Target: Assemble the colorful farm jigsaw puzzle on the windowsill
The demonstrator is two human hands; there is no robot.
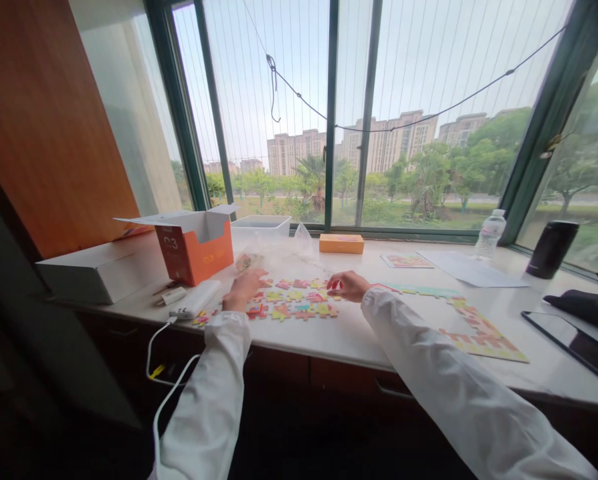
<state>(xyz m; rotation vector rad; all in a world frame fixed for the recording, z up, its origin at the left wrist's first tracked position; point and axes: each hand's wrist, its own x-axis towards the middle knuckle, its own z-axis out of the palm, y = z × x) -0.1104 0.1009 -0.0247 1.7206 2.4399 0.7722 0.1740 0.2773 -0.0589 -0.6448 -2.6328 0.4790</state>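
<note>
Loose jigsaw puzzle pieces (281, 311) in red, yellow and green lie in rough rows on the white tabletop. At the left end of these rows is my left hand (243, 289), its fingers stretched forward over or beside the pieces. My right hand (349, 287) hovers at the right end with thumb and fingers curled into a pinch; what lies between the fingertips is too small to make out. Further right, joined puzzle pieces (483, 327) form part of a border, and a strip of it runs behind my right forearm.
An open orange and white box (199, 247) and a white power strip (195, 300) stand left. Behind are a clear plastic bin (261, 227) and a small orange box (341, 244). To the right are paper (471, 268), a water bottle (491, 235), a black cup (552, 249) and a tablet (573, 343).
</note>
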